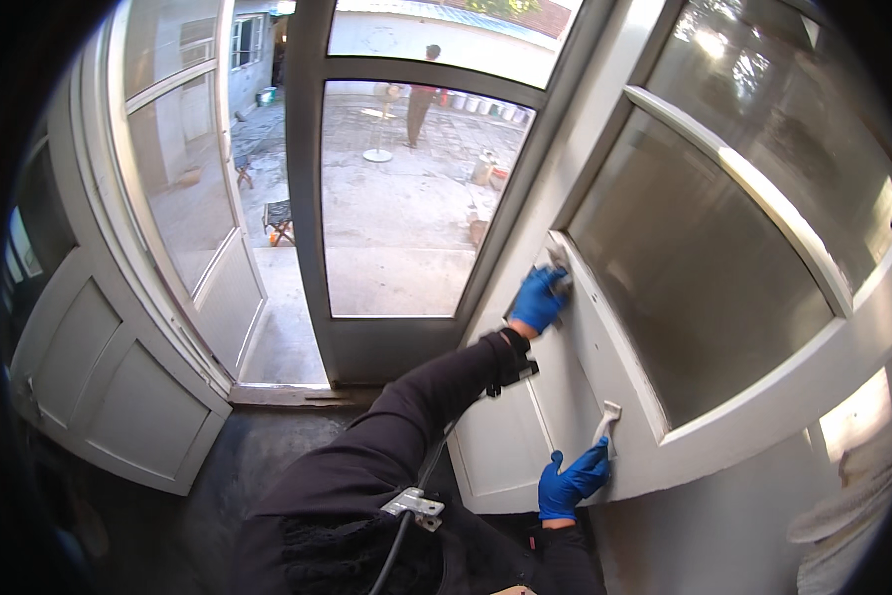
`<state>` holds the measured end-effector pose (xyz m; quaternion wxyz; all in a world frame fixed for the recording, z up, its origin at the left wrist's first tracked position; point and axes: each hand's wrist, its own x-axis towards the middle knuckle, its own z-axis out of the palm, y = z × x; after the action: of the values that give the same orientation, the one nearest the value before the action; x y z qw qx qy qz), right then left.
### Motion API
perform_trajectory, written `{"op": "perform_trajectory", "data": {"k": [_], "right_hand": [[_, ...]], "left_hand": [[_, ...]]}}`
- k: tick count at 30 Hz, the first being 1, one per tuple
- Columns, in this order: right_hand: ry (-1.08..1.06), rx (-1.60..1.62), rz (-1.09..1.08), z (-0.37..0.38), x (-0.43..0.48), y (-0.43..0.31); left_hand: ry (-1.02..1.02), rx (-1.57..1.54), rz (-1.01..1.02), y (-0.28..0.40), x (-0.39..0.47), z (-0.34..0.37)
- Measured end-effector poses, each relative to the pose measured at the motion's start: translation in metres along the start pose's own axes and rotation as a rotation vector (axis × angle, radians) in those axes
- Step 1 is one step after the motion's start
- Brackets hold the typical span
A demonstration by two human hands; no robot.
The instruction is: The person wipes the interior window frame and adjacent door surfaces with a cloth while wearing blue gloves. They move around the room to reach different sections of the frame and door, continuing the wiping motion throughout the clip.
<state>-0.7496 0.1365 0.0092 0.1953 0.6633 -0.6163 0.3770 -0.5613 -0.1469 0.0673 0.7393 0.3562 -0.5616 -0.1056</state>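
My left hand (539, 299), in a blue glove, reaches to the upper panel area of a white wooden door (721, 457) with glass panes. Its fingers curl around a small grey object (562, 284), whose kind is unclear, near the corner of the glazing frame. Lower down, my right hand (574, 480), also blue-gloved, holds a small brush-like tool (610, 415). The tool's pale, flat end points up and lies against or just in front of the door's lower panel; contact cannot be made out.
A grey metal-framed glass door (394, 357) stands ahead. At left are an open glazed door leaf (230, 297) and a white panelled door (141, 387). A cable and metal clamp (416, 509) lie against my clothing. Outside are a person (420, 104), a fan (377, 155) and a folding stool (278, 216).
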Motion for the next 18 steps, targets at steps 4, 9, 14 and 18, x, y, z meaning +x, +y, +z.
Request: {"op": "perform_trajectory", "data": {"k": [4, 9, 14, 18], "right_hand": [[0.013, -0.019, -0.029, 0.007, -0.005, 0.006], [0.015, -0.054, 0.011, 0.01, -0.009, 0.008], [0.038, -0.052, -0.014, 0.008, -0.007, 0.005], [0.046, -0.029, -0.033, 0.003, -0.005, 0.002]], "left_hand": [[-0.2, -0.047, 0.086, 0.079, -0.056, -0.007], [-0.435, 0.029, 0.113, 0.135, -0.1, -0.014], [-0.443, 0.047, 0.16, 0.139, -0.102, -0.016], [-0.432, 0.064, 0.158, 0.141, -0.099, -0.017]]}}
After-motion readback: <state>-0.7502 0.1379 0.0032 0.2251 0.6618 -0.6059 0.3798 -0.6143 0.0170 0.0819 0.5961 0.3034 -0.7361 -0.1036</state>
